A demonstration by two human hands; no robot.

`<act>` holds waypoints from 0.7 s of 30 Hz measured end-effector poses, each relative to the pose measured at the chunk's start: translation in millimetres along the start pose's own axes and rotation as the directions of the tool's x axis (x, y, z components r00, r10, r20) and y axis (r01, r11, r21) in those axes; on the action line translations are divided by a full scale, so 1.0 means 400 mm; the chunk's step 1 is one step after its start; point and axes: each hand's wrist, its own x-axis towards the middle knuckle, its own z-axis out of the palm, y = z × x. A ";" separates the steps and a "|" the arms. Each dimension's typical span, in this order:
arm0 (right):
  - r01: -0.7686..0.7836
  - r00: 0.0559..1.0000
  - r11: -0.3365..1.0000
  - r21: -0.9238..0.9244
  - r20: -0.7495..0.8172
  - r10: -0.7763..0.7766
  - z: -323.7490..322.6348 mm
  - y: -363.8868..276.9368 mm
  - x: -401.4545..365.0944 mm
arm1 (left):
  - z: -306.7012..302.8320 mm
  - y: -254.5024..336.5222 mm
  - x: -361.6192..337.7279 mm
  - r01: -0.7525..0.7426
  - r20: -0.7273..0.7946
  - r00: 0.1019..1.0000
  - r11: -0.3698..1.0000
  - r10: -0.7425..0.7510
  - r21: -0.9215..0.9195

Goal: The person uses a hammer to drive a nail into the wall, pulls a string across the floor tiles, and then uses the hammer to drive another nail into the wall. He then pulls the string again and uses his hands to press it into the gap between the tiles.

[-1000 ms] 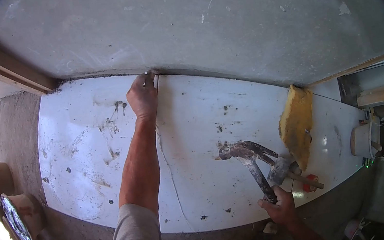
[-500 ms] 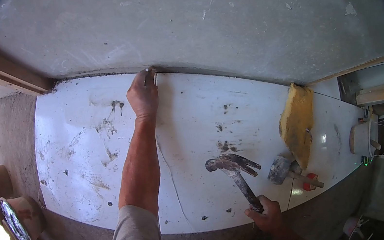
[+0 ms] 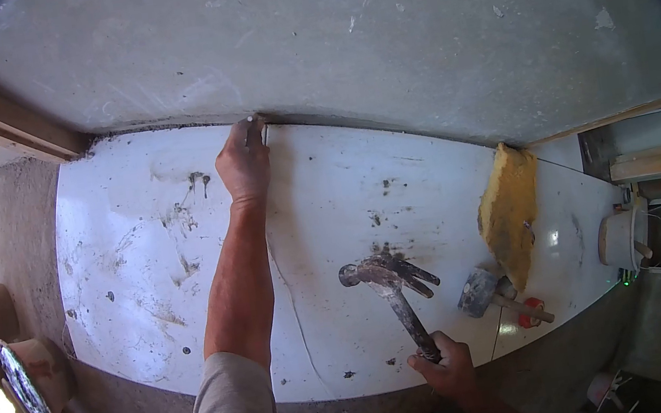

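Observation:
My left hand (image 3: 244,166) is closed around a small thin rod-like tool (image 3: 252,119), upright at the wall edge of the white tiles (image 3: 346,196), beside the joint between two of them. What the tool's lower end touches is hidden. My right hand (image 3: 447,363) grips the dark handle of a claw hammer (image 3: 386,273), its stained metal head held above the tiles with the claws pointing right.
A yellow sponge-like piece (image 3: 510,211), a mallet (image 3: 479,292) and a red tape roll (image 3: 532,312) lie on the tiles at right. Buckets (image 3: 37,374) stand at left, another container (image 3: 618,240) at far right. A grey wall (image 3: 325,47) rises behind; a wooden frame (image 3: 19,123) is upper left.
The hammer head has shifted slightly left, and my right hand has moved a little left with it. My left hand holds nearly the same place at the wall edge.

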 end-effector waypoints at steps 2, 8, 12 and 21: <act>0.014 1.000 1.000 0.020 -0.010 -0.014 0.012 -0.011 0.007 | 0.004 -0.005 0.000 -0.025 -0.012 1.000 1.000 0.025 0.014; 0.032 0.999 0.990 0.138 -0.024 -0.029 0.059 -0.047 0.050 | 0.015 -0.015 0.013 -0.083 -0.040 0.996 0.996 0.084 0.009; 0.057 0.998 0.981 0.184 -0.030 -0.052 0.081 -0.088 0.069 | 0.005 -0.001 0.011 -0.061 -0.025 0.998 0.998 0.061 -0.003; 0.101 0.995 0.983 0.153 -0.037 -0.096 0.101 -0.085 0.074 | 0.007 -0.005 0.012 -0.101 -0.037 0.994 0.995 0.101 0.008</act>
